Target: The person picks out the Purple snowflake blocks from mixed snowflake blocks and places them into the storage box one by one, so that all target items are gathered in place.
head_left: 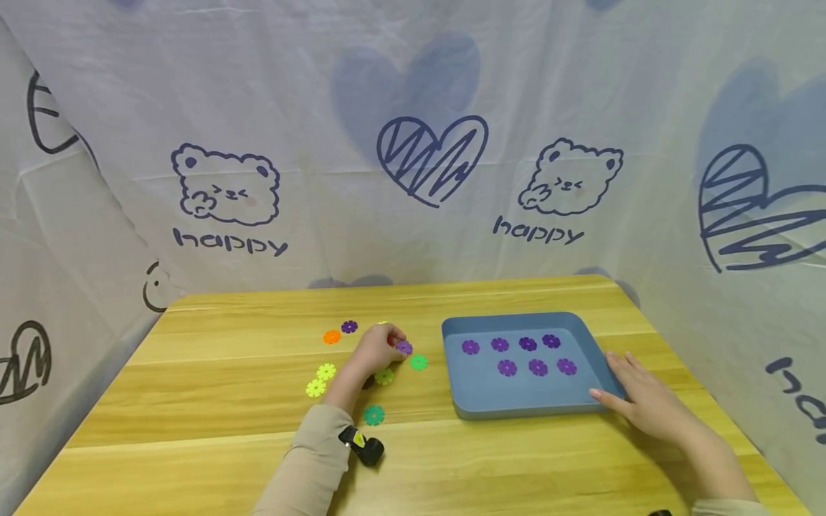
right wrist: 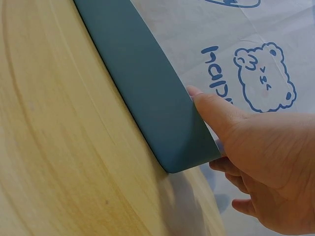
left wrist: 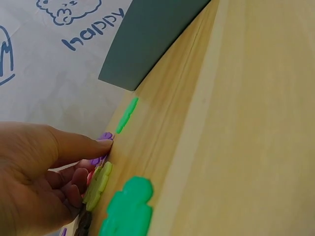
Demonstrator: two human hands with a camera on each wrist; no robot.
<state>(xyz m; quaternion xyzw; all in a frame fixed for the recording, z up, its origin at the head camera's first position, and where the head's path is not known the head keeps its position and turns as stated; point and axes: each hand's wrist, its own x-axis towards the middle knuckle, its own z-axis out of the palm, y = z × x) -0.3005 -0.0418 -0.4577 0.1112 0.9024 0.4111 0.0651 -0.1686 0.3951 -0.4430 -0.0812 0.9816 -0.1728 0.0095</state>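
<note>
My left hand [head_left: 393,344] pinches a purple flower-shaped disc [head_left: 404,347] that lies on the wooden table [head_left: 226,430], left of the blue tray [head_left: 516,316]. In the left wrist view the thumb tip [left wrist: 101,143] presses on that purple disc [left wrist: 105,135], with the fingers curled beneath. Several purple discs [head_left: 507,368] lie in two rows inside the tray. My right hand [head_left: 619,383] rests against the tray's near right corner, fingers fairly straight along the right rim. In the right wrist view the thumb [right wrist: 211,110] lies on the tray wall [right wrist: 147,88].
Loose discs lie around my left hand: orange [head_left: 332,337], purple [head_left: 349,327], two yellow-green [head_left: 320,380], green [head_left: 419,362], teal [head_left: 373,414]. A wrist camera [head_left: 363,444] sits on my left sleeve. A printed cloth screen [head_left: 413,143] encloses the table on three sides.
</note>
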